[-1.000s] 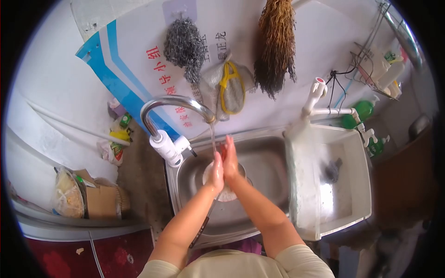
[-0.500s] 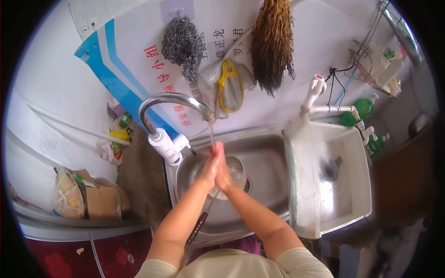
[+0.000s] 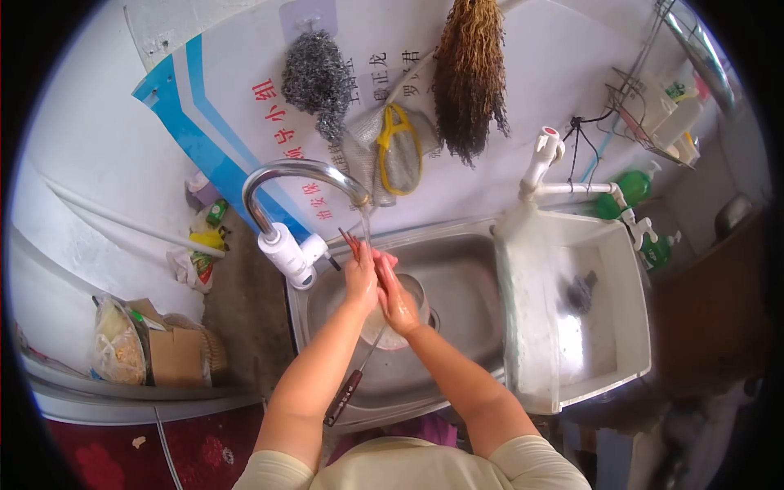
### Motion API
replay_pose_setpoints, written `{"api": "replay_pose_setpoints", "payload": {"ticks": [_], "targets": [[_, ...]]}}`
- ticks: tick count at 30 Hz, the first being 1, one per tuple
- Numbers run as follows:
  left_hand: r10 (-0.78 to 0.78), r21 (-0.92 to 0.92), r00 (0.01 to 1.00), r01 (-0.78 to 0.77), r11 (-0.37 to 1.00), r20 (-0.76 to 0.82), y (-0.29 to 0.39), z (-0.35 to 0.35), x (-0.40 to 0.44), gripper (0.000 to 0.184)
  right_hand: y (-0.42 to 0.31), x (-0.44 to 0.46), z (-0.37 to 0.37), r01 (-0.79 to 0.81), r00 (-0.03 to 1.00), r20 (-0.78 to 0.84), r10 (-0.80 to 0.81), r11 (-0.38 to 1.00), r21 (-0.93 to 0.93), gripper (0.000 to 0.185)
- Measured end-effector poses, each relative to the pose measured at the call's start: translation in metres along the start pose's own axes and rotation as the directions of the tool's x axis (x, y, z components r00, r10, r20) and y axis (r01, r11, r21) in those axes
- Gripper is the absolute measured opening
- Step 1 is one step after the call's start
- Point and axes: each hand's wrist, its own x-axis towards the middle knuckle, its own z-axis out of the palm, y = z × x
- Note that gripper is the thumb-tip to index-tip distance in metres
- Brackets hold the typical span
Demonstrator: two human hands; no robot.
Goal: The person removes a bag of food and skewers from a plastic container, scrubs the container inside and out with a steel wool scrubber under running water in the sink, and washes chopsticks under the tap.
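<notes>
Under the running tap (image 3: 306,173), my left hand (image 3: 360,282) is closed around a few reddish-brown chopsticks (image 3: 348,238), whose ends stick out above my fingers. My right hand (image 3: 397,304) presses against it from the right. Its fingers are extended, and I cannot tell whether the chopsticks also lie between the palms. Water runs down onto both hands. Below them a round bowl (image 3: 417,296) sits in the steel sink (image 3: 465,327), partly covered by my hands. A utensil with a dark handle (image 3: 343,398) leans from the bowl over the sink's front edge; its head is hidden.
To the right stands a white basin (image 3: 535,359) with a dark cloth (image 3: 581,292) in it. A white pipe tap (image 3: 542,159) rises behind. Steel wool (image 3: 316,73), a mesh cloth (image 3: 400,155) and a brush (image 3: 471,82) hang on the wall. A cardboard box (image 3: 176,357) lies left.
My palms were pressed together; now my left hand sits higher and left, with the chopstick ends fanned out above it. My right hand has shifted slightly lower. The view has shifted slightly.
</notes>
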Motion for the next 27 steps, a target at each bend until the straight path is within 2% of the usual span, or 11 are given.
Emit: {"api": "replay_pose_setpoints", "payload": {"ticks": [1, 4, 5, 8, 11, 14, 17, 20, 23, 26, 27], "targets": [[-0.059, -0.039, 0.998, 0.059, 0.998, -0.015, 0.004, 0.003, 0.000, 0.037, 0.003, -0.003, -0.002, -0.016, 1.000, 0.004, 0.016, 0.999, -0.031, 0.058], [-0.002, -0.026, 1.000, 0.002, 1.000, 0.001, 0.010, 0.007, 0.014, 0.041, 0.011, -0.017, -0.006, -0.081, 0.997, -0.009, 0.080, 0.990, -0.112, 0.054], [-0.043, -0.008, 0.999, 0.043, 0.999, 0.000, 0.014, 0.009, 0.015, 0.045, 0.012, -0.020, -0.008, -0.105, 0.994, -0.015, 0.104, 0.985, -0.138, 0.053], [-0.135, 0.060, 0.991, 0.136, 0.989, -0.016, 0.029, 0.019, 0.009, 0.051, 0.011, -0.020, -0.014, -0.311, 0.935, 0.083, 0.344, 0.912, -0.268, 0.041], [-0.131, -0.048, 0.991, 0.132, 0.990, 0.022, 0.040, 0.027, 0.006, 0.041, -0.001, -0.013, -0.026, -0.644, 0.753, 0.240, 0.612, 0.761, 0.082, 0.037], [-0.079, -0.032, 0.991, 0.083, 0.996, 0.104, 0.030, 0.016, 0.016, 0.046, 0.004, -0.021, -0.019, -0.775, 0.624, 0.332, 0.707, 0.617, 0.141, 0.043], [-0.122, 0.095, 0.982, 0.108, 0.990, 0.148, 0.037, 0.009, 0.016, 0.046, -0.017, -0.018, -0.025, -0.754, 0.630, 0.376, 0.679, 0.651, 0.089, 0.045], [-0.040, 0.043, 0.989, 0.034, 0.998, 0.139, 0.038, 0.008, 0.012, 0.039, -0.028, -0.010, -0.023, -0.765, 0.632, 0.374, 0.679, 0.623, 0.162, 0.039], [-0.059, 0.087, 0.988, 0.047, 0.995, 0.142, 0.034, 0.006, 0.000, 0.034, -0.014, -0.016, -0.006, -0.618, 0.786, 0.237, 0.571, 0.707, 0.345, 0.034], [-0.126, 0.091, 0.968, 0.108, 0.990, 0.218, 0.027, -0.002, -0.002, 0.034, 0.002, -0.018, 0.000, -0.570, 0.821, 0.303, 0.484, 0.670, 0.476, 0.029], [-0.121, 0.077, 0.969, 0.107, 0.991, 0.215, 0.030, 0.000, -0.003, 0.035, 0.011, -0.019, -0.002, -0.732, 0.680, 0.431, 0.593, 0.575, 0.364, 0.029]]}}
